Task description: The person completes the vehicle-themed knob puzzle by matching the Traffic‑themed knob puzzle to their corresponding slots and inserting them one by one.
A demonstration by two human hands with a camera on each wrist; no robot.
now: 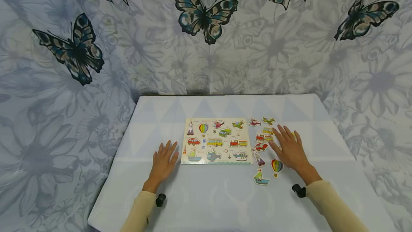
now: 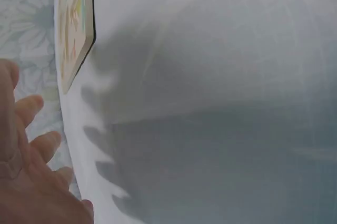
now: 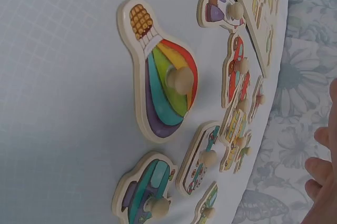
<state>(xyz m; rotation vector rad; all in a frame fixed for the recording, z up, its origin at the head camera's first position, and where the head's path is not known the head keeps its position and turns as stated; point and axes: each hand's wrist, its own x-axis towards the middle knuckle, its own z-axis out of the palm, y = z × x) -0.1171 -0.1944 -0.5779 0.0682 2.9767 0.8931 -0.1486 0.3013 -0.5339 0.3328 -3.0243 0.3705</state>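
Observation:
A pale wooden puzzle board [image 1: 204, 159] with printed vehicles lies flat on the table. Left of it, my left hand [image 1: 164, 163] hovers palm down with fingers spread, holding nothing. My right hand [image 1: 290, 151] is spread above several loose knobbed pieces right of the board and hides some of them. Around it lie a hot-air balloon piece [image 1: 276, 166], a sailboat piece [image 1: 261, 178], a rocket piece [image 1: 258, 158], a red car piece [image 1: 261, 146] and a train piece [image 1: 263, 138]. In the right wrist view, a teal piece [image 3: 150, 186] lies beside the balloon.
A white table [image 1: 212, 196] with a pale pattern carries everything. Farther back lie a red helicopter piece [image 1: 254, 122] and a green plane piece [image 1: 268, 120]. Behind the table hangs a floral cloth [image 1: 209, 67] with butterflies. Dark wrist devices [image 1: 299, 191] show at both cuffs.

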